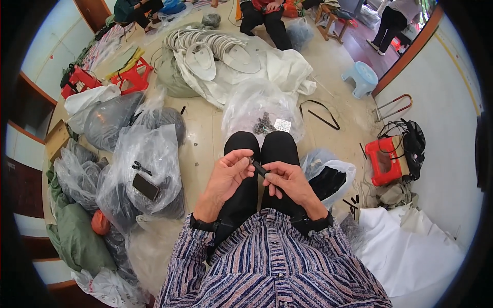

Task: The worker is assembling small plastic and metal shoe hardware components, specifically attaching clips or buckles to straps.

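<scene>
Above my knees, my left hand (229, 176) pinches a small dark metal piece (251, 159), perhaps a ring; its exact kind is too small to tell. My right hand (289, 180) grips a short black strap-like piece (260, 169), whose far end meets the metal piece at my left fingertips. Just beyond my knees lies a clear plastic bag (240, 108) with a heap of small dark metal parts (263, 124) and a white label (282, 126) on it. Beside my right thigh, an opened plastic bag (349, 177) holds black pieces (327, 183).
Stuffed plastic bags (115, 169) crowd my left, one bearing a phone (145, 187). White rimmed oval pieces (200, 61) are stacked ahead. A red stool (382, 160), a blue stool (361, 78) and white cloth (405, 251) lie right. Other people (266, 20) sit far ahead.
</scene>
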`<state>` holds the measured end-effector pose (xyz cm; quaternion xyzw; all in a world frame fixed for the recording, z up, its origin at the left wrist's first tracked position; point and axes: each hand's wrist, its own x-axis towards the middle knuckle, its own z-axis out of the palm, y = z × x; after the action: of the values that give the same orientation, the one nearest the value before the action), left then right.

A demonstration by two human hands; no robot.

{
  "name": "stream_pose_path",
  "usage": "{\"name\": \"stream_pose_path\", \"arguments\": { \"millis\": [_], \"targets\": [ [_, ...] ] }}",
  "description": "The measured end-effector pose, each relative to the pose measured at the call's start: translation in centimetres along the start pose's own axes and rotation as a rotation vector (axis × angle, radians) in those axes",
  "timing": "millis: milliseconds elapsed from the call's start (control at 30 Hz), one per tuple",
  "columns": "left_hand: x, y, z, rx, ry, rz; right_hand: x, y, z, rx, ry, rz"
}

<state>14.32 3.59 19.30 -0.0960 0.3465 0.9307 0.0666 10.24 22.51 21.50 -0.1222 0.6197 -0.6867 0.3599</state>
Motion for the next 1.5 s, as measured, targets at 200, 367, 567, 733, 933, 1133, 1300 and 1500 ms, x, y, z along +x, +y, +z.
{"name": "stream_pose_path", "arguments": {
  "millis": [200, 367, 567, 733, 933, 1133, 1300, 1500],
  "targets": [
    [0.1, 0.1, 0.4, 0.141, -0.011, 0.018, 0.2, -0.3, -0.3, 0.020, -0.034, 0.005],
    [-0.7, 0.3, 0.2, 0.335, -0.062, 0.047, 0.0, -1.0, -0.2, -0.004, -0.084, 0.062],
    [-0.8, 0.8, 0.2, 0.420, -0.172, 0.065, 0.1, -1.8, -1.0, 0.215, -0.144, 0.076],
    [-1.7, 1.2, 1.0, 0.452, -0.178, 0.013, -0.6, -2.8, -0.3, 0.158, -0.171, 0.071],
    [-2.8, 0.0, 1.5, 0.363, -0.245, -0.119, -1.3, -2.8, 0.3, 0.216, -0.219, 0.127],
    [-3.4, 0.4, 1.6, 0.452, -0.176, -0.030, -2.1, -3.3, 0.2, -0.149, -0.271, 0.256],
    [-3.2, -0.2, 1.4, 0.353, -0.188, -0.109, -2.2, -2.2, 0.3, -0.107, -0.223, 0.207],
    [-3.9, -0.8, 1.1, 0.375, -0.222, -0.140, -3.2, -1.8, 0.4, -0.035, -0.240, 0.295]
  ]
}}
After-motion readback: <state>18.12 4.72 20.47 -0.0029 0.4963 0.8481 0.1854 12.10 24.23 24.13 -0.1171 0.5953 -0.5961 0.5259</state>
